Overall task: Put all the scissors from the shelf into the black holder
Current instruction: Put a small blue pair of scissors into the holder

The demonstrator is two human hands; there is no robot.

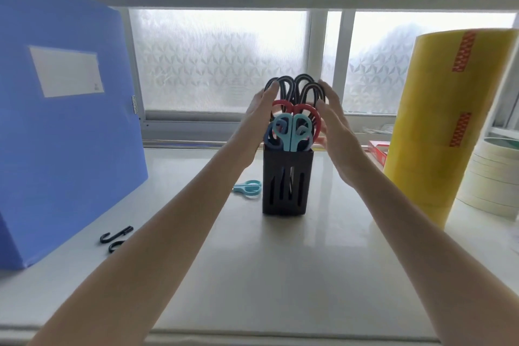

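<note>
Both hands are raised to the cluster of scissor handles that stands up out of the black holder [287,181]. Flat against the left side of the cluster, the left hand [259,112] is spread open, its fingertips laid on a black handle loop. On the right side, the right hand [334,121] is likewise opened wide, palm turned inward, with its fingers touching the black and red loops. Nothing is gripped by either hand; the handles are merely cupped between the 2 palms.

Upright near the middle of the white shelf [280,261], the holder is filled with black-handled scissors [295,87] at the back, a red-handled pair [292,108] in front of them, and a light blue pair [292,132] nearest the camera, with a darker blue loop at its left.

1 small light blue pair of scissors [248,187] is left lying flat on the shelf, just beside the holder's lower left edge.

A blue file box [64,121] is stood at the left, with 2 black hooks [116,234] before it. A tall yellow tape stack [446,121] and white tape rolls [488,177] are kept at the right.
</note>
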